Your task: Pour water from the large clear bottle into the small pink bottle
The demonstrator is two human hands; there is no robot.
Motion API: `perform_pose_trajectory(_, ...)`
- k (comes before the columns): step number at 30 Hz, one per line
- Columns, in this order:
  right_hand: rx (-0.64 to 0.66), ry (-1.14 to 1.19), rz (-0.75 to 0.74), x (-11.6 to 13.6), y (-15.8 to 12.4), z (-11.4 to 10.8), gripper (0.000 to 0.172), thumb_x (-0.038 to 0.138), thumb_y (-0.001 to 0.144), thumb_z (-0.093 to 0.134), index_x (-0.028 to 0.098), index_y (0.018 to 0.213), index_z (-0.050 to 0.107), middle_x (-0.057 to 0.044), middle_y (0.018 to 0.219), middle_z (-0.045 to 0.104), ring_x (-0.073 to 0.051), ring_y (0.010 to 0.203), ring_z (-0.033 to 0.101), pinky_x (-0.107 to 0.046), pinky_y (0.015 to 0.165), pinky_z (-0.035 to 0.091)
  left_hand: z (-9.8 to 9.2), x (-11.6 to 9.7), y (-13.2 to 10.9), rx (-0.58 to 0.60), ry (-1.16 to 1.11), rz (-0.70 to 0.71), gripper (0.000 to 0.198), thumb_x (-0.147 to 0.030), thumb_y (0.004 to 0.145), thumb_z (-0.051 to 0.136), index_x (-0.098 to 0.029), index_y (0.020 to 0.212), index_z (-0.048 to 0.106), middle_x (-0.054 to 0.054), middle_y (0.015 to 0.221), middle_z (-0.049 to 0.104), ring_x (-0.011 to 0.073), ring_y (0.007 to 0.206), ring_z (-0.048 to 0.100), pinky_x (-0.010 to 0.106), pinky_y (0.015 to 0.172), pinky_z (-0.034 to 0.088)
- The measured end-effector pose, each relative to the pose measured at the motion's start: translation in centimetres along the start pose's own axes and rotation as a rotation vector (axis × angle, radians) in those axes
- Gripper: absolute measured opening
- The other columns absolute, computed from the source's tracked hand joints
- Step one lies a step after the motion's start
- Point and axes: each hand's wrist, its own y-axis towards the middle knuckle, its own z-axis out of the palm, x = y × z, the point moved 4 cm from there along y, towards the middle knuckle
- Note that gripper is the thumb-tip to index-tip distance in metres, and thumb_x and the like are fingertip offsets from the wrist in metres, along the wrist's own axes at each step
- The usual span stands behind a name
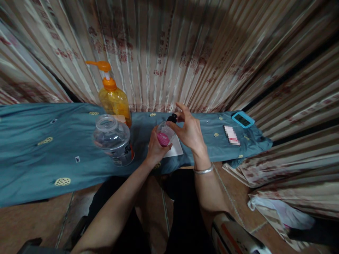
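Small clear bottle (166, 134) is wrapped by the left hand (156, 145), fingers curled round the body at the pink label. Key relation: black cap (171, 119) sits ahead and right of the left hand, just left of the right hand (190, 131), which is the nearer one to it. Long axis appears to run from the left palm obliquely forward-right to the cap. Right hand is partly spread, index raised, thumb beside the cap; whether the cap is pinched can't be made out. White paper (176, 149) is seen below the right hand.
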Motion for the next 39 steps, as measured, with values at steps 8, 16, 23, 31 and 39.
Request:
perform_pose_trajectory(8,-0.165,0.138,0.058,-3.1,0.6,-2.6,0.065,0.033,0.085,0.071,0.02,0.143,0.046,-0.006,0.114,0.075,-0.022,0.107,0.072,-0.039,0.097,0.056,-0.3,-0.1,-0.1,0.011,0.007,-0.007,0.093,-0.032,0.064,0.09,-0.021,0.142,0.04,0.014,0.141,0.056,0.0322,0.13,0.058,0.049,0.113,0.047)
perform_pose_trajectory(16,0.147,-0.357,0.454,-11.6,-1.4,-0.1,0.061,0.016,0.087,0.07,0.011,0.144,0.048,-0.013,0.115,0.077,-0.027,0.111,0.072,-0.046,0.101,0.054,-0.7,0.2,-0.1,0.043,0.021,0.028,0.103,-0.045,0.064,0.091,-0.022,0.146,0.035,0.016,0.144,0.054,0.0317,0.127,0.061,0.049,0.108,0.05)
perform_pose_trajectory(23,0.324,-0.532,0.57,-15.6,-2.8,2.4,0.044,0.032,0.094,0.069,0.019,0.134,0.058,-0.008,0.123,0.071,-0.025,0.114,0.069,-0.048,0.1,0.055,-1.1,0.2,-0.3,0.052,0.051,0.063,0.095,-0.032,0.068,0.086,-0.021,0.147,0.033,0.016,0.143,0.055,0.0307,0.128,0.06,0.048,0.109,0.05)
perform_pose_trajectory(31,0.349,-0.546,0.57,-15.2,-3.5,2.3,0.043,0.032,0.094,0.069,0.019,0.134,0.058,-0.008,0.125,0.07,-0.025,0.115,0.069,-0.049,0.101,0.055,-1.2,0.3,-0.2,-0.012,0.033,0.027,0.092,-0.039,0.066,0.089,-0.021,0.142,0.04,0.015,0.137,0.061,0.0309,0.124,0.063,0.048,0.106,0.052)
perform_pose_trajectory(39,0.23,-0.388,0.475,-12.4,-3.3,1.8,0.045,0.029,0.096,0.066,0.018,0.138,0.055,-0.011,0.133,0.068,-0.025,0.121,0.067,-0.05,0.105,0.053,-1.2,0.7,0.2,-0.084,0.054,0.042,0.095,-0.048,0.059,0.093,-0.021,0.136,0.045,0.013,0.133,0.061,0.032,0.124,0.062,0.049,0.108,0.05)
